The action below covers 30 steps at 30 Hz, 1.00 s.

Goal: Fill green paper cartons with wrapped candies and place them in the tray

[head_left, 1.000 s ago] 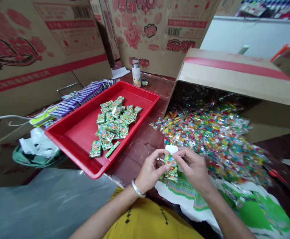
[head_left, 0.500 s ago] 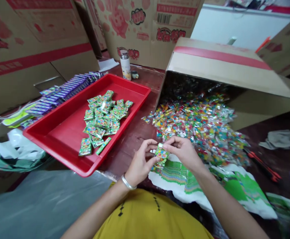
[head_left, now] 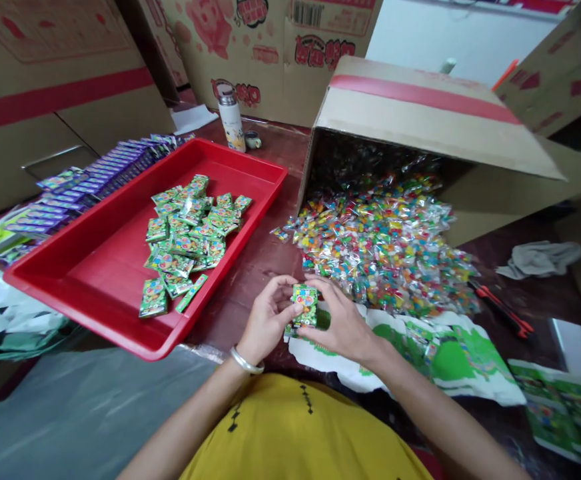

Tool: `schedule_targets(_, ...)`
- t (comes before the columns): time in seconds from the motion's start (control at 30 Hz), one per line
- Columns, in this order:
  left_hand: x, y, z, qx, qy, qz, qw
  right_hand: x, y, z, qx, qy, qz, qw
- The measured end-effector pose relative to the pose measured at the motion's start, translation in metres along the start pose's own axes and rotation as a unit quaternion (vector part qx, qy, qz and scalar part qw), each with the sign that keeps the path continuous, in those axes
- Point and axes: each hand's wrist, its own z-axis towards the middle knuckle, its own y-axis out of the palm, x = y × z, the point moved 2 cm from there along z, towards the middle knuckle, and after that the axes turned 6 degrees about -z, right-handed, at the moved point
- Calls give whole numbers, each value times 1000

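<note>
A small green candy box (head_left: 305,305) with colourful print is held between both hands in front of my body. My left hand (head_left: 269,318) grips its left side, thumb across the front. My right hand (head_left: 339,318) curves round its right side, fingers at the top and thumb near the bottom. Below and to the right, flat green cartons (head_left: 385,343) lie on a white cloth (head_left: 335,360). Left of my hands, a red tray (head_left: 105,257) holds a pile of similar green boxes (head_left: 183,233).
Many small clear candy packets (head_left: 380,247) spill from a tipped cardboard box (head_left: 420,110). Red-handled pliers (head_left: 503,310) and a grey rag (head_left: 540,259) lie at right. Behind the tray are purple packs (head_left: 105,173) in rows and a white flask (head_left: 231,121).
My right hand has moved from the box's top edge to around its right side. The white bit at its top no longer shows. The view has shifted slightly right.
</note>
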Motion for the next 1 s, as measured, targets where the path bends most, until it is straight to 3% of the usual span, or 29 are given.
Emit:
schedule_targets(0.1, 10, -5, 7, -1, 27, 72, 997, 3, -2, 7, -5, -20, -27, 999)
schedule_targets(0.2, 50, -31, 25, 66, 123, 217, 966, 13, -22, 18, 8, 19, -2, 1000)
schedule_targets(0.3, 104, -70, 46, 224, 243, 399, 856, 31, -41, 25, 62, 85, -28, 994)
schedule_targets(0.37, 124, -86, 53, 248, 270, 494, 789, 42, -40, 28, 36, 109, -102, 988)
schedule_targets(0.43, 119, -85, 51, 218, 287, 546, 756, 49, -30, 29, -26, 113, -167, 979)
schedule_targets(0.5, 89, -71, 39, 138, 277, 559, 769, 50, -15, 31, -69, 107, -205, 971)
schedule_targets(0.6, 20, -45, 11, -6, 170, 567, 806, 46, 4, 36, -93, 80, -240, 963)
schedule_targets(0.7, -31, -33, -11, -41, 107, 562, 819, 44, 16, 39, -94, 49, -243, 964)
schedule_targets(0.8, -40, -34, -18, -5, 108, 519, 848, 41, 15, 38, -47, 22, -194, 980)
schedule_targets(0.9, -25, -36, -17, 27, 100, 405, 908, 36, 3, 32, 7, 52, -27, 998)
schedule_targets(1.0, -9, -32, -13, -1, 2, 218, 976, 30, -11, 24, 8, 128, 168, 977)
